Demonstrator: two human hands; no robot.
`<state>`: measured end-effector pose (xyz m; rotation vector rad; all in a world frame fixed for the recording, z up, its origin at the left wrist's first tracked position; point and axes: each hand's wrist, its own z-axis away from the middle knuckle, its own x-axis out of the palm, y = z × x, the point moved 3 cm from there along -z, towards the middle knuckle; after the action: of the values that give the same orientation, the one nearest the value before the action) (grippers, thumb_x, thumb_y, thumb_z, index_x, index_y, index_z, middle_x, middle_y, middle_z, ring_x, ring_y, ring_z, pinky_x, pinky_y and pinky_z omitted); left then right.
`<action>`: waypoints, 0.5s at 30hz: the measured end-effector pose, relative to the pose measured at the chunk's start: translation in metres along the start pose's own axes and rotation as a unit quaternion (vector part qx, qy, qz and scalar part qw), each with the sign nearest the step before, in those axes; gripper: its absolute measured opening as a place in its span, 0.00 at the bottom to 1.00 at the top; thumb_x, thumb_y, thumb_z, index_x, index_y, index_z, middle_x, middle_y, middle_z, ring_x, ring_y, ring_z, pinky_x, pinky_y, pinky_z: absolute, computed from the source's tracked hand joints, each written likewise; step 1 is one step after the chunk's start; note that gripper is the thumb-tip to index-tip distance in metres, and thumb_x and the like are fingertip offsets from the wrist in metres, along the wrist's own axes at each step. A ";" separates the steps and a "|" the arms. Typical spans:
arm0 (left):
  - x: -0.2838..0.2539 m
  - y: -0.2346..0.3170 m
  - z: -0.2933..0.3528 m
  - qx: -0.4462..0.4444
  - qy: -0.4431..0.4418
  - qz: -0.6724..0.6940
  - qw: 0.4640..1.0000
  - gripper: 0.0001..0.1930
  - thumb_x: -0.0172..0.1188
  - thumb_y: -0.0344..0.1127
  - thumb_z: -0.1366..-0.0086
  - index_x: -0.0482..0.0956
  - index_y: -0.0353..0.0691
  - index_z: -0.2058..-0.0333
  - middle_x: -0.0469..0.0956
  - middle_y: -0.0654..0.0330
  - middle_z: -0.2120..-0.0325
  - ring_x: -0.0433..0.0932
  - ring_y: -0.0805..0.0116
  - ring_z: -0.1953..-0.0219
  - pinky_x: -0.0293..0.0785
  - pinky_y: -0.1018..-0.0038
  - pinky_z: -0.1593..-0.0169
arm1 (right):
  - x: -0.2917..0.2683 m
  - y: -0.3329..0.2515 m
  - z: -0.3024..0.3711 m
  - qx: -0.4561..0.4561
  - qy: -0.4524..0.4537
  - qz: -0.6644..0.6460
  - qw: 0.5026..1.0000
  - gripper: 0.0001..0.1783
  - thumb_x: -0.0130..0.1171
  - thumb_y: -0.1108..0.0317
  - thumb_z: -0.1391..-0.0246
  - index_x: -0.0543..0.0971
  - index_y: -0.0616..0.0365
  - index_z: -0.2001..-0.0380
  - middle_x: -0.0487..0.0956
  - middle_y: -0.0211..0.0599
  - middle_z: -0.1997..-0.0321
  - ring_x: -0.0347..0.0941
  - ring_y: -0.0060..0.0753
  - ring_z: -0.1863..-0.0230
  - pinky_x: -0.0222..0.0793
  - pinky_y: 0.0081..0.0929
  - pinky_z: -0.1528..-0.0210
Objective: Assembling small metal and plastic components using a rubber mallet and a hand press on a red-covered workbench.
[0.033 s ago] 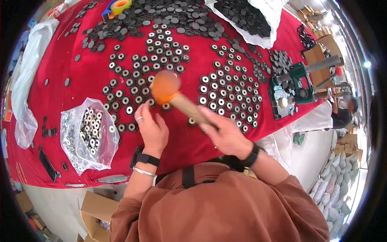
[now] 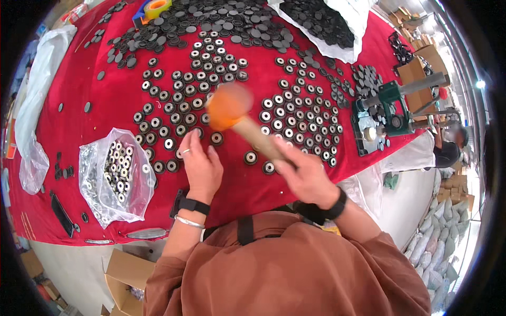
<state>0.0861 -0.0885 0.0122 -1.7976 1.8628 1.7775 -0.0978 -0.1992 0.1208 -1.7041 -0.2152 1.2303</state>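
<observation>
My right hand (image 2: 308, 174) grips the wooden handle of a mallet (image 2: 258, 141). The mallet's rounded orange head, blurred by motion, hangs over the rows of round black parts with silver ring-shaped centres (image 2: 216, 138). At the near edge of the left group is my left hand (image 2: 203, 168), its fingers reaching forward and its thumb held apart. Its fingertips are beside one of these parts, which they partly cover; whether they touch it I cannot tell. A second group of the same parts (image 2: 300, 115) lies to the right, beyond the mallet handle.
A clear plastic bag (image 2: 139, 203) of loose metal rings stands left of my left hand. Plain black discs (image 2: 226, 26) are heaped at the back beside a white sack (image 2: 356, 26). A green hand press (image 2: 391, 105) stands at the right edge of the red-covered table (image 2: 226, 184).
The mallet head has shifted slightly up and to the right, and my right hand has moved right with the handle. My left hand stays nearly in place beside the same part.
</observation>
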 end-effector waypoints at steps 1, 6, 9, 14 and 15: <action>0.007 0.002 -0.004 0.009 -0.020 -0.023 0.999 0.30 0.59 0.28 0.42 0.60 0.26 0.42 0.63 0.38 0.46 0.62 0.41 0.42 0.62 0.56 0.39 | -0.018 0.000 0.007 0.021 0.014 -0.011 1.000 0.27 0.54 0.69 0.40 0.65 0.54 0.37 0.78 0.55 0.50 0.76 0.45 0.47 0.70 0.33 0.45; 0.033 0.008 -0.020 0.064 -0.069 -0.112 0.989 0.34 0.62 0.35 0.42 0.59 0.27 0.41 0.62 0.39 0.43 0.60 0.41 0.40 0.60 0.56 0.36 | -0.079 0.005 0.027 0.149 0.108 -0.099 0.978 0.28 0.51 0.74 0.39 0.64 0.55 0.35 0.72 0.22 0.74 0.63 0.11 0.79 0.65 0.15 0.75; 0.045 0.012 -0.032 0.093 -0.126 -0.015 0.988 0.35 0.63 0.37 0.42 0.60 0.27 0.40 0.62 0.41 0.43 0.60 0.42 0.39 0.59 0.56 0.36 | -0.094 0.012 0.029 0.174 0.130 -0.143 0.966 0.29 0.51 0.72 0.39 0.62 0.55 0.34 0.73 0.24 0.74 0.66 0.13 0.78 0.66 0.15 0.74; 0.062 0.014 -0.062 0.139 -0.149 -0.058 0.977 0.35 0.61 0.42 0.40 0.59 0.30 0.38 0.60 0.45 0.38 0.57 0.47 0.35 0.55 0.57 0.33 | -0.102 0.029 0.031 0.180 0.123 -0.134 0.967 0.29 0.52 0.71 0.38 0.63 0.55 0.34 0.74 0.24 0.73 0.66 0.13 0.78 0.66 0.16 0.74; 0.066 0.013 -0.067 0.143 -0.164 -0.079 0.973 0.35 0.61 0.42 0.40 0.59 0.30 0.38 0.59 0.46 0.37 0.57 0.47 0.35 0.54 0.57 0.33 | -0.104 0.031 0.032 0.177 0.119 -0.125 0.969 0.29 0.52 0.71 0.39 0.63 0.55 0.34 0.75 0.24 0.73 0.66 0.13 0.78 0.66 0.16 0.74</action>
<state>0.0979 -0.1821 0.0023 -1.4084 1.6900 1.5435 -0.1836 -0.2606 0.1612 -1.4447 -0.0568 0.8147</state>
